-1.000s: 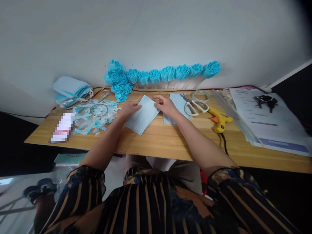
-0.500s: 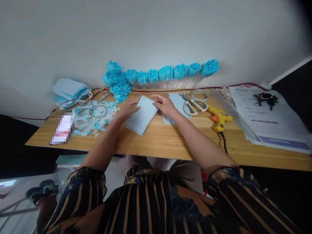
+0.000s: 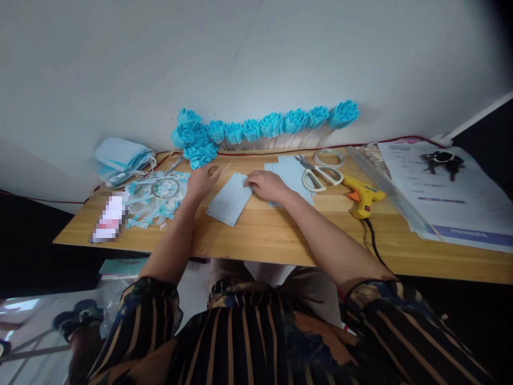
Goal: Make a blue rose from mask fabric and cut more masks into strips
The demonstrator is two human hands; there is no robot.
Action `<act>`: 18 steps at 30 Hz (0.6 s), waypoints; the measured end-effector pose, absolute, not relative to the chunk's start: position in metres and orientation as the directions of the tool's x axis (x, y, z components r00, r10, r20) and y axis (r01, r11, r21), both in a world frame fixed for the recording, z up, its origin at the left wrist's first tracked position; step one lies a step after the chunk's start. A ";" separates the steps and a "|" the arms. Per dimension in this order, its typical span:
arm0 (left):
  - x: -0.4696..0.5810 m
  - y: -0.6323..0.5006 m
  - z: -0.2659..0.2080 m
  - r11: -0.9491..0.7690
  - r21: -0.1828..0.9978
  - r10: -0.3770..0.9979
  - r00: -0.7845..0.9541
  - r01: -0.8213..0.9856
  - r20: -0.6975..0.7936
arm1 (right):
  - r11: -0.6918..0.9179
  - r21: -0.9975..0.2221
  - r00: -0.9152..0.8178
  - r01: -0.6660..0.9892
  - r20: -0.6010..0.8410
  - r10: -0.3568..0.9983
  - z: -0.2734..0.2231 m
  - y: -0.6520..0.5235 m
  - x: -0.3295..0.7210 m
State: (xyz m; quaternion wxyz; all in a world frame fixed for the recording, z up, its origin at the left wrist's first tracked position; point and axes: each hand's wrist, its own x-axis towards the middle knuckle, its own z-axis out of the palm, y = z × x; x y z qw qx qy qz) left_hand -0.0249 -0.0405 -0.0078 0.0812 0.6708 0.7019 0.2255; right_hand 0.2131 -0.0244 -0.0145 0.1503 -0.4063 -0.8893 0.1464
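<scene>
A light blue rectangular fabric sheet (image 3: 230, 200), like a flattened mask piece, lies slanted on the table. At its upper right corner, my right hand (image 3: 266, 185) pinches the edge with closed fingers. My left hand (image 3: 202, 183) is just off the sheet's upper left side, fingers curled; whatever they hold, if anything, is hidden. A thin pale strip (image 3: 229, 164) shows beyond the left fingertips, and I cannot tell whether they touch it. More light blue sheets (image 3: 294, 176) lie to the right, partly behind my right hand, with white-handled scissors (image 3: 316, 176) over their edge.
Blue fabric flowers (image 3: 272, 124) line the wall. Left are stacked masks (image 3: 124, 158), scraps (image 3: 140, 206) with a tape ring (image 3: 165, 187), and a blurred-out object (image 3: 109, 218). Right are a tape roll (image 3: 328, 158), yellow glue gun (image 3: 364, 197), papers (image 3: 425, 182) and keys (image 3: 443, 159).
The blue sheet has gone from raised and tilted to lying lower on the table. My left hand has let go and moved left; my right hand has shifted slightly down and left.
</scene>
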 end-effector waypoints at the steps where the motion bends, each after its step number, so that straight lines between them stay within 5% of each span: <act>1: -0.026 -0.041 -0.005 0.056 0.381 0.972 -0.138 0.923 0.191 | 0.636 -0.363 -0.641 0.681 0.124 0.757 -0.014 -0.026 0.212; 11: -0.004 -0.010 -0.004 0.082 0.027 0.995 -0.083 0.996 0.051 | 0.662 -0.344 -0.658 0.665 0.148 0.738 -0.020 -0.024 0.209; 18: -0.014 0.000 -0.016 0.130 0.039 0.989 -0.133 0.991 0.060 | 0.642 -0.360 -0.646 0.676 0.129 0.752 -0.019 -0.025 0.209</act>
